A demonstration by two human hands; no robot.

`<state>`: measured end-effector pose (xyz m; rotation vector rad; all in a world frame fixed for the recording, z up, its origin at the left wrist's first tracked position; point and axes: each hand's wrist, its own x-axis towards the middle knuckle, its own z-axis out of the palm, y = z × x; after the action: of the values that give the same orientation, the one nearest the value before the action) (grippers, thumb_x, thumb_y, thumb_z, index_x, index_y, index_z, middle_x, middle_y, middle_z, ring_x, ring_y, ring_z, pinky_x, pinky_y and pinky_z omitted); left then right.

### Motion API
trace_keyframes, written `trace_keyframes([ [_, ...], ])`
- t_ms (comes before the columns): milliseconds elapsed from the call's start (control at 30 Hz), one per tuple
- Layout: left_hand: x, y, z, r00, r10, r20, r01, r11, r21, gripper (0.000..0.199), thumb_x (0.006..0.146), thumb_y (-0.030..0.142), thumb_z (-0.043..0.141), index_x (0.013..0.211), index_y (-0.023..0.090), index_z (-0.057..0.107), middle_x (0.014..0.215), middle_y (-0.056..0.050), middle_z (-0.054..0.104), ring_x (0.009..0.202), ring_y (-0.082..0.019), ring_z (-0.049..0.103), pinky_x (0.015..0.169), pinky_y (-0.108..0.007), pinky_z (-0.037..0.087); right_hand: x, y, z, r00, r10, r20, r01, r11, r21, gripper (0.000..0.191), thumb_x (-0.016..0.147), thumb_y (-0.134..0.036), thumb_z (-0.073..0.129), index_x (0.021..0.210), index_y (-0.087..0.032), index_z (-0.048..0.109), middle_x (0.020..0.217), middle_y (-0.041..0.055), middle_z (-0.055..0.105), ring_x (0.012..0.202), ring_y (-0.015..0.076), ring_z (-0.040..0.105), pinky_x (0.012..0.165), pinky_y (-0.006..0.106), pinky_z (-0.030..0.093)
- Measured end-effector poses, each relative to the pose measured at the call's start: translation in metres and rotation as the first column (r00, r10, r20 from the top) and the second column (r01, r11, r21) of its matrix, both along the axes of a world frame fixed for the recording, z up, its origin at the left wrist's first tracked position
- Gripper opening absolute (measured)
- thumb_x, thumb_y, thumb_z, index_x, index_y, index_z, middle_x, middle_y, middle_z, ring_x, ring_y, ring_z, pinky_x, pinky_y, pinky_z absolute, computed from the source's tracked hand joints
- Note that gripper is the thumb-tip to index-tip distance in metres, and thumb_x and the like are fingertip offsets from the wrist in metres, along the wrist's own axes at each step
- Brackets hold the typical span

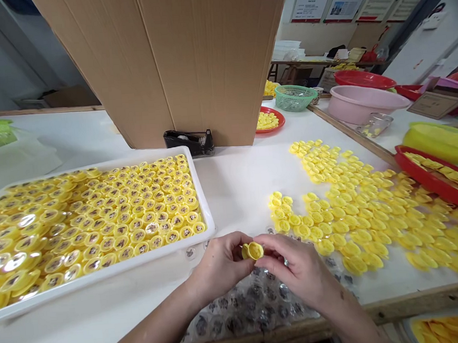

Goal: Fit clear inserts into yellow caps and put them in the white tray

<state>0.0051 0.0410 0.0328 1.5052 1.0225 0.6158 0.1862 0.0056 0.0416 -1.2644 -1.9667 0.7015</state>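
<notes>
Hundreds of small yellow caps are spreading across a white worktable (238, 192), where a tall cardboard box (200, 63) is standing upright with a black tape dispenser (189, 143) sitting at its foot. On the left, a white plastic tray (102, 274) is holding tightly packed rows of caps with dark centers (they are crowding right up to its rim), while on the right a loose heap of caps (344, 220) is sprawling toward a red tray (438, 189). A clear bubbled sheet (251, 307) is lying beneath the hands and is overlapping the table's front edge. The left hand (220, 264) and the right hand (300, 266) are both grasping one yellow cap (252, 251), pinching it just above the sheet, with neither hand clenched into a fist nor letting go. A slip of the fingers could send that cap bouncing into the loose heap, where it could get lost among the others. The left forearm is working close to the tray, so a careless bump could jostle its rows, and a tug on the slick sheet could drag it over the edge.
</notes>
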Motion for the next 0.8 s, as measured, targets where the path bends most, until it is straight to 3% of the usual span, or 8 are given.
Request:
trace_keyframes([
  [100, 0.001, 0.0, 0.007, 0.998, -0.008, -0.061, 0.014, 0.996, 0.085, 0.023, 0.069, 0.017, 0.061, 0.09, 0.016, 0.069, 0.062, 0.004, 0.055, 0.054, -0.007, 0.043, 0.05, -0.019, 0.033, -0.002, -0.001, -0.003, 0.997, -0.058, -0.055, 0.056, 0.998, -0.037, 0.026, 0.085, -0.018, 0.061, 0.109, -0.024, 0.052, 0.08, -0.0029, 0.061, 0.067, 0.013, 0.058, 0.061, 0.025, 0.046],
  [200, 0.002, -0.001, 0.01, 0.996, -0.015, -0.086, 0.025, 0.993, 0.118, 0.02, 0.067, 0.014, 0.06, 0.084, 0.016, 0.069, 0.062, 0.004, 0.056, 0.056, -0.007, 0.044, 0.05, -0.018, 0.033, 0.0, -0.002, -0.003, 1.0, 0.0, 0.004, 0.0, 0.999, 0.047, 0.022, 0.087, -0.019, 0.06, 0.108, -0.024, 0.056, 0.086, -0.0001, 0.062, 0.074, 0.0144, 0.059, 0.066, 0.027, 0.047],
  [367, 0.0, -0.001, 0.005, 0.997, -0.038, -0.065, 0.037, 0.999, -0.022, 0.018, 0.065, 0.015, 0.061, 0.082, 0.015, 0.067, 0.057, 0.006, 0.048, 0.053, -0.007, 0.04, 0.048, -0.018, 0.03, 0.007, -0.002, 0.003, 0.982, 0.141, 0.129, -0.144, 0.99, 0.011, 0.037, 0.089, -0.013, 0.054, 0.122, -0.028, 0.053, 0.1, 0.0021, 0.064, 0.088, 0.0169, 0.06, 0.074, 0.03, 0.049],
  [500, -0.001, 0.0, 0.002, 0.999, -0.041, -0.016, 0.039, 0.993, -0.111, 0.023, 0.066, 0.021, 0.065, 0.087, 0.013, 0.066, 0.056, 0.007, 0.044, 0.052, -0.006, 0.036, 0.046, -0.019, 0.027, 0.006, 0.0, 0.009, 0.978, 0.119, 0.173, -0.121, 0.993, 0.002, 0.031, 0.089, -0.016, 0.055, 0.117, -0.027, 0.057, 0.097, 0.0028, 0.062, 0.085, 0.0176, 0.06, 0.073, 0.031, 0.049],
  [633, -0.001, -0.001, 0.001, 0.999, -0.036, -0.018, 0.034, 0.994, -0.102, 0.025, 0.067, 0.023, 0.066, 0.09, 0.013, 0.065, 0.061, 0.005, 0.049, 0.056, -0.007, 0.04, 0.048, -0.019, 0.03, 0.002, 0.001, 0.011, 0.986, 0.073, 0.152, -0.082, 0.995, 0.053, 0.02, 0.09, -0.019, 0.054, 0.109, -0.021, 0.06, 0.095, 0.0058, 0.059, 0.083, 0.0181, 0.058, 0.07, 0.032, 0.048],
  [800, 0.0, -0.003, 0.002, 0.998, -0.032, -0.046, 0.031, 0.999, -0.026, 0.019, 0.068, 0.02, 0.063, 0.087, 0.015, 0.065, 0.064, 0.004, 0.053, 0.057, -0.007, 0.042, 0.05, -0.019, 0.032, 0.001, -0.001, 0.008, 0.994, 0.085, 0.07, -0.089, 0.994, 0.059, 0.027, 0.089, -0.016, 0.055, 0.116, -0.021, 0.056, 0.093, 0.0041, 0.059, 0.079, 0.0157, 0.057, 0.069, 0.03, 0.047],
])
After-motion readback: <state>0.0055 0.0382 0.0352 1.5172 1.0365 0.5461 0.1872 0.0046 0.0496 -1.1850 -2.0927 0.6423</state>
